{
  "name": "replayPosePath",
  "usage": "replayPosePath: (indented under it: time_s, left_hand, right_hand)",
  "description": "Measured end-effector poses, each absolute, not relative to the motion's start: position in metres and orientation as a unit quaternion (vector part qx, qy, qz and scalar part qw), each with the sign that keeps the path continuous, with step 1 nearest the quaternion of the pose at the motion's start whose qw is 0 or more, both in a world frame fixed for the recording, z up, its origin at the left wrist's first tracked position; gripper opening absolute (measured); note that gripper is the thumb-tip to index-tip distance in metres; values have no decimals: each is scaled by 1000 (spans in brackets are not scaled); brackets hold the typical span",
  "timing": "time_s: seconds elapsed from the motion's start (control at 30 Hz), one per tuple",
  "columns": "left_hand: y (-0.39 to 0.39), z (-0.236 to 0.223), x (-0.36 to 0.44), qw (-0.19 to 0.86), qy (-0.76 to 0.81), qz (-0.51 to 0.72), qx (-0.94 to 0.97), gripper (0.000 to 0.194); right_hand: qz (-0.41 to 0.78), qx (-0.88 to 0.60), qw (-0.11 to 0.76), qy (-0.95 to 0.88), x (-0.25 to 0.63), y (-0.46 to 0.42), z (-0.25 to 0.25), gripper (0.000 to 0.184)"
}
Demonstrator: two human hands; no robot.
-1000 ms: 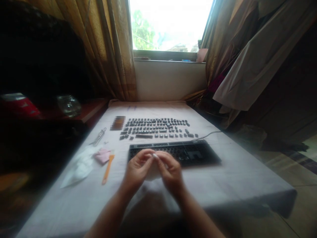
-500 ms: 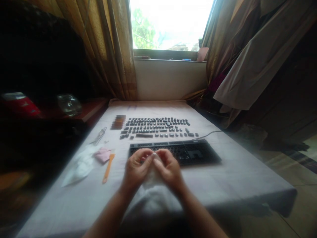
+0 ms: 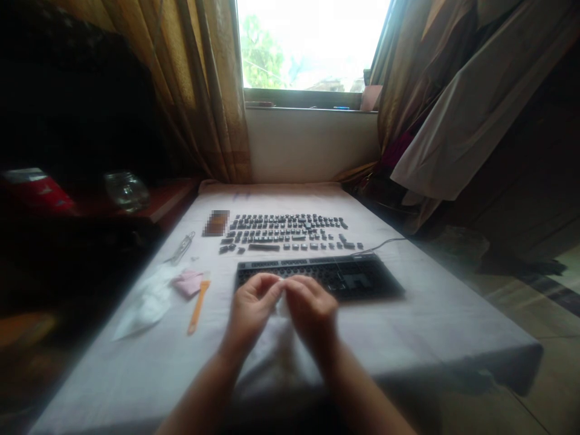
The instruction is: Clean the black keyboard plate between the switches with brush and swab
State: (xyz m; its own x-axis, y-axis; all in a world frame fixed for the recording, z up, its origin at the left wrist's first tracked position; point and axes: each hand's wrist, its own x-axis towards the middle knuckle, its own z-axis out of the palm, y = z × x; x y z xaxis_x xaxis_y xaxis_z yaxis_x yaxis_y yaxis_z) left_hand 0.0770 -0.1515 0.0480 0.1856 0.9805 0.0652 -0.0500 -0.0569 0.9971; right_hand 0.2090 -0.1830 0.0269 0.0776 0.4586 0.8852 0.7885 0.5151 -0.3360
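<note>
My left hand and my right hand meet at the fingertips in front of the keyboard base, both closed in a pinch. A small whitish bit shows between the fingertips, too small to name. Below them something pale and thin, perhaps a wipe or cloth, is partly hidden by my right hand. The black keyboard base has had its keys taken off over much of its area. Behind it, loose keycaps lie in rows on the cloth-covered table.
To the left lie an orange-handled brush, a folded pink cloth, a crumpled white sheet and a metal tool. A cable runs off right. A glass jar stands on the side shelf.
My right hand has turned inward, its back now facing up more, and its fingers have closed over the left fingertips. The pale material below shows less. The tabletop things have stayed put.
</note>
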Motion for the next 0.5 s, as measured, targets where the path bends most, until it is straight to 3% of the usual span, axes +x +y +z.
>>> replayPosePath:
  time_s: [0.2,0.37,0.5]
  left_hand:
    - [-148,45,77,609,424,466,482,41]
    - [-147,45,86,636,391,464,477,40]
    - [-144,50,92,627,379,462,499,40]
  right_hand:
    - [-61,-443,605,-659,206,-187,28,20]
    - [158,-446,678,-562,206,-184,26,5]
    - [279,-439,690,-503,210,-178,24,12]
